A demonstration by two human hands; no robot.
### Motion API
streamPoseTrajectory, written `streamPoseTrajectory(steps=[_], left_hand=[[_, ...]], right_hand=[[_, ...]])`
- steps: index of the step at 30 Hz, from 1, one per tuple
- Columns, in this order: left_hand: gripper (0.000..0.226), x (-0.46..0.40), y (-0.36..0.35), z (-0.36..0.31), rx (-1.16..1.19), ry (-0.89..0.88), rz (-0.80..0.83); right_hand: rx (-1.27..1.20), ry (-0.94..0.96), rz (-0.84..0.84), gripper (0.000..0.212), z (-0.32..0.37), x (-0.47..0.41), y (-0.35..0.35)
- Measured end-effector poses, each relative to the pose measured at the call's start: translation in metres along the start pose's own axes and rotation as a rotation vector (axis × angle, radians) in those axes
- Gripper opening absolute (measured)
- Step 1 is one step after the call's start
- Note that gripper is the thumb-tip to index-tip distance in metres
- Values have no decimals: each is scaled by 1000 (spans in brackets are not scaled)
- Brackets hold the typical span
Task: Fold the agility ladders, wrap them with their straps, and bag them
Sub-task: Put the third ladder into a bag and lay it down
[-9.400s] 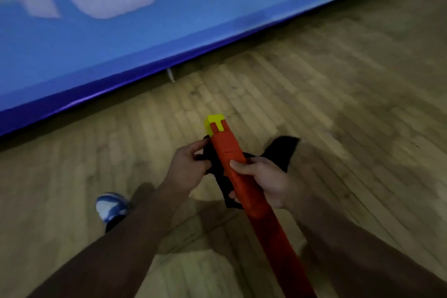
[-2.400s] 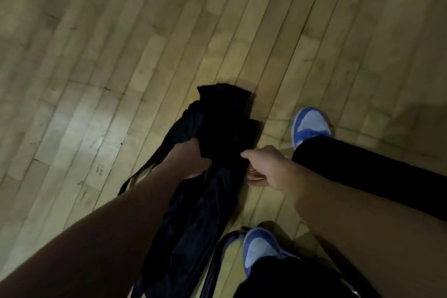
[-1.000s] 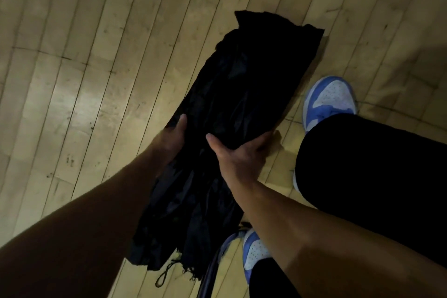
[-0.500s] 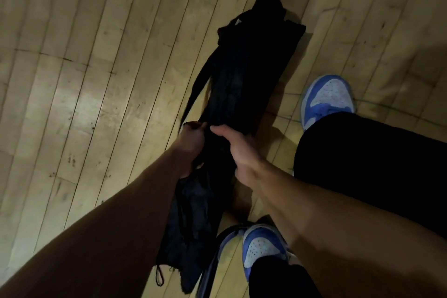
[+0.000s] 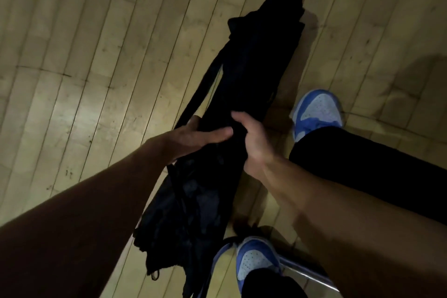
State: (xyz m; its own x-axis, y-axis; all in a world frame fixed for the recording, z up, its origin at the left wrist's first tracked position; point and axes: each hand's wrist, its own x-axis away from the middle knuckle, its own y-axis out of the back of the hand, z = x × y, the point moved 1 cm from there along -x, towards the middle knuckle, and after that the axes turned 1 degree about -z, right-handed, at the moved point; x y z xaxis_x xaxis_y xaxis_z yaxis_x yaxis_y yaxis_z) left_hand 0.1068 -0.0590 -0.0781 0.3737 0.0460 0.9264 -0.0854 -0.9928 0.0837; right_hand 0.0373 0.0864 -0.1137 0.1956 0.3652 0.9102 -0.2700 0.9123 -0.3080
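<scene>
While the wooden floor [image 5: 84, 80] fills the whole view, a long black bag [image 5: 244, 94] stretches over it, held at its middle and running from between the person's arms out ahead. A black strap [image 5: 205, 84] hangs along its left side. Two blue-and-white shoes [image 5: 316, 111] stand to the right of it. The right hand [image 5: 254, 143] grips the bag fabric, fingers curled around a fold. The left hand [image 5: 193, 138] lies against the bag, thumb straight across the cloth; its fingers are hidden behind. No ladder shows.

no readable text, labels, brands or numbers anywhere, black bag [image 5: 251, 75] and shoes [image 5: 316, 111] unmarked
</scene>
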Motion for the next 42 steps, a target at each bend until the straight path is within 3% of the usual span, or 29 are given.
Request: streamPoseTrajectory(steps=[3, 6, 8, 11, 17, 20, 23, 28, 31, 35, 38, 40, 42], left_hand=[[124, 5, -8, -27, -81, -87, -40], [103, 30, -14, -68, 143, -236, -153], [93, 55, -18, -107, 330, -309, -117], [100, 113, -16, -186, 423, -425, -26], [83, 282, 45, -362, 509, -617, -58], [71, 403, 96, -461, 544, -753, -154], [63, 517, 138, -541, 600, -916, -230], [55, 688, 197, -634, 581, -1180, -380], [57, 771, 223, -671, 569, -1322, -414], [66, 869, 255, -731, 550, -1420, -524], [62, 949, 284, -779, 522, -1523, -520], [40, 999, 299, -808, 469, -1630, -440], [21, 1042, 307, -828, 267, -1678, -390]], right_hand=[[-53, 40, -18, 49, 43, 10, -1], [-43, 59, 20, 34, 98, 40, -5], [7, 86, 28, 30, 141, 73, -12], [57, 160, 11, 31, 216, 145, -27], [109, 392, 29, 42, 392, 323, -110], [148, 571, 97, 44, 487, 433, -177], [175, 765, 177, 69, 553, 544, -239], [231, 836, 462, 73, 606, 699, -313], [306, 992, 525, 72, 633, 776, -351], [402, 1247, 531, 69, 683, 873, -400], [389, 1423, 418, 59, 725, 951, -441], [336, 1517, 332, 60, 748, 998, -466], [296, 1524, 327, 52, 761, 1040, -487]])
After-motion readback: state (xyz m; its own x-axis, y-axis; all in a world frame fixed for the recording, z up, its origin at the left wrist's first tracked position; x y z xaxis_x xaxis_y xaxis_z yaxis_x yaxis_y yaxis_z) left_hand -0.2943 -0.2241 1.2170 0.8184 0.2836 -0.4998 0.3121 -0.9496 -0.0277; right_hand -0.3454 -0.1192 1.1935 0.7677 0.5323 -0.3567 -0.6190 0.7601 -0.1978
